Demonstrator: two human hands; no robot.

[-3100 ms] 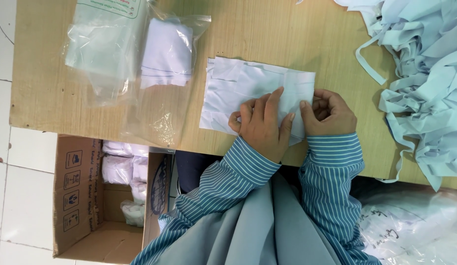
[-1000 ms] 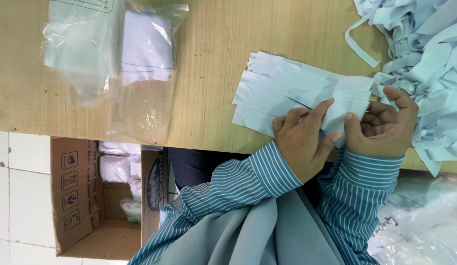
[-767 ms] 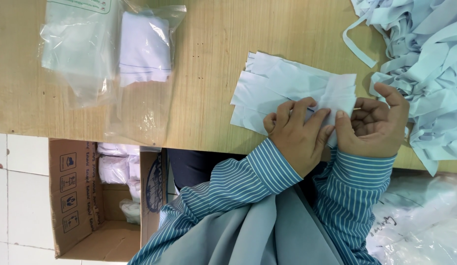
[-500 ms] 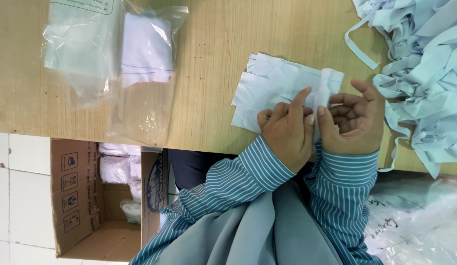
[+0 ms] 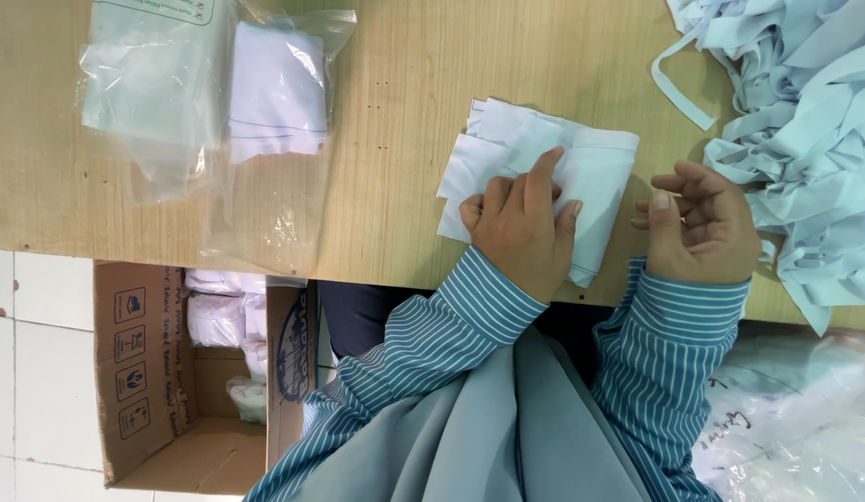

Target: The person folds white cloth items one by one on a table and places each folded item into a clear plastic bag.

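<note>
While L hand (image 5: pixel 521 223) flattens folded white cloth (image 5: pixel 595 172), R hand (image 5: pixel 702 223) fingers seem loosely curled, empty.

Two hands, one folded cloth stack (image 5: pixel 581 167), two plastic bags, one cardboard box (image 5: pixel 163 372), one strip pile (image 5: pixel 804 121)

You have one view only, from the camera on your head, looking almost straight down and close over the near edge of the wooden bench (image 5: pixel 376 223), so your striped sleeves (image 5: pixel 469 316) enter from the bottom of the frame. The frame takes in the bench from its left corner to the heap of pale fabric strips (image 5: pixel 804 121) at the right. Below the edge it also catches the tiled floor (image 5: pixel 33 372) and an open cardboard box (image 5: pixel 144 372).
</note>
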